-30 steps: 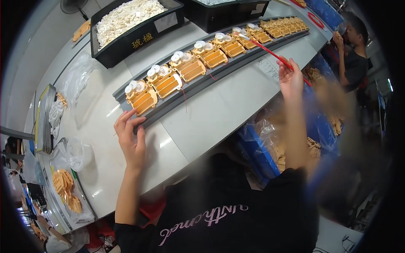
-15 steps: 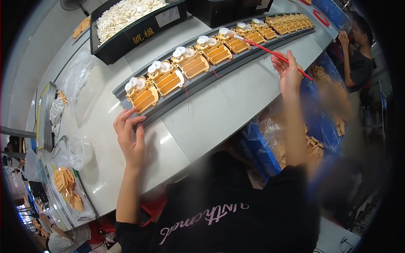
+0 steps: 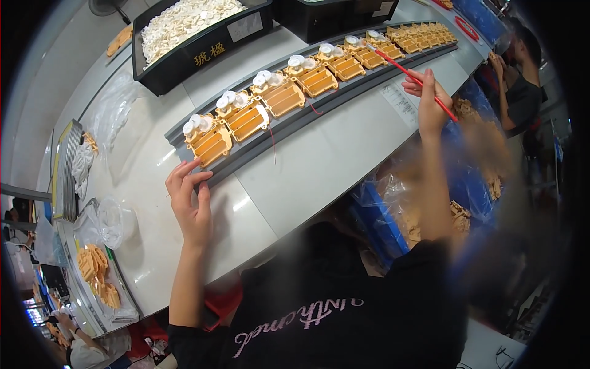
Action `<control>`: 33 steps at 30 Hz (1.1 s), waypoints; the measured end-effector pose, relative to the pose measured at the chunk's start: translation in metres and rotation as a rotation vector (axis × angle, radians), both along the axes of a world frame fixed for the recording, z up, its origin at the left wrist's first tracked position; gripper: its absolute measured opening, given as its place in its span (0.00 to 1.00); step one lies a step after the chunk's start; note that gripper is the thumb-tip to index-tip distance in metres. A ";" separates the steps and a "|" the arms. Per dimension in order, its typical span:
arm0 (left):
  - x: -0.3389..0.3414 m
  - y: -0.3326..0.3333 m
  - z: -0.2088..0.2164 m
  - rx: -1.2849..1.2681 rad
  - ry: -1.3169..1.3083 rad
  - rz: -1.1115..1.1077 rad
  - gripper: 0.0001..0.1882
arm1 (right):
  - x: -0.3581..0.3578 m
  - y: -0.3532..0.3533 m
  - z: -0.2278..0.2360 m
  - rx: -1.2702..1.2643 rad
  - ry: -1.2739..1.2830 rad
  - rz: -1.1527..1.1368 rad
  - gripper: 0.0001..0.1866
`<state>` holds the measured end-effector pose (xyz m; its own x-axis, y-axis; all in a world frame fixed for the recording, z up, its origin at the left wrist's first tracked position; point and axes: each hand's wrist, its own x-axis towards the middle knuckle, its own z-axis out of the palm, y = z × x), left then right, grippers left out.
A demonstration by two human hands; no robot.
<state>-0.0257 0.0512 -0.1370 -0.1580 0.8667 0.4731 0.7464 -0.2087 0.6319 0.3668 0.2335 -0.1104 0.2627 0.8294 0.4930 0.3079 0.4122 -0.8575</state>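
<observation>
My right hand (image 3: 432,106) is closed round a slim red-handled brush (image 3: 405,72). The brush's tip meets one of the yellow plastic housings toward the far right of a row, close to its white parts. A long dark grey rail (image 3: 246,142) carries the row. Each larger yellow housing (image 3: 276,98) has a ribbed, tray-like body, and several bear white round gears (image 3: 265,78) at their far end. My left hand (image 3: 192,194) rests at the rail's near left end with its fingers apart, fingertips against the rail beside the nearest housing (image 3: 211,146).
Behind the rail stands a black bin (image 3: 209,52) heaped with small white parts, with another black bin (image 3: 335,18) beside it. Blue crates (image 3: 384,218) with yellow parts and plastic film are at lower right. A clear plastic tub (image 3: 117,222) sits left; another person (image 3: 522,80) works at right.
My right hand has moved right along the row, and the brush tip is now on a housing farther along. The left hand stays at the rail's end.
</observation>
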 end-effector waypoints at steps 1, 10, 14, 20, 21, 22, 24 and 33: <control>0.000 0.000 0.000 0.001 -0.001 0.000 0.10 | 0.000 0.000 0.000 0.001 -0.001 0.000 0.24; 0.000 0.000 -0.001 0.003 -0.019 -0.007 0.10 | 0.014 -0.001 0.023 0.081 -0.456 0.212 0.15; 0.001 0.000 0.000 -0.003 -0.009 -0.006 0.10 | 0.017 0.008 0.029 0.103 -0.419 0.219 0.15; 0.000 0.000 0.001 -0.001 -0.017 -0.007 0.10 | 0.021 0.008 0.040 0.108 -0.627 0.323 0.15; -0.001 0.000 0.001 0.001 -0.026 -0.006 0.10 | 0.026 0.010 0.042 0.116 -0.579 0.287 0.15; -0.001 -0.001 0.002 0.002 -0.023 -0.001 0.10 | 0.031 0.012 0.044 0.123 -0.531 0.251 0.15; 0.000 -0.001 0.002 0.000 -0.015 0.003 0.10 | 0.039 0.021 0.044 0.141 -0.529 0.203 0.15; -0.001 0.000 0.004 0.012 -0.044 0.000 0.09 | 0.047 0.046 0.029 0.114 -0.469 0.154 0.15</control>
<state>-0.0269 0.0510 -0.1328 -0.1784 0.8613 0.4757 0.7180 -0.2166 0.6615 0.4143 0.2793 -0.0811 -0.1295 0.7753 0.6182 0.5775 0.5658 -0.5886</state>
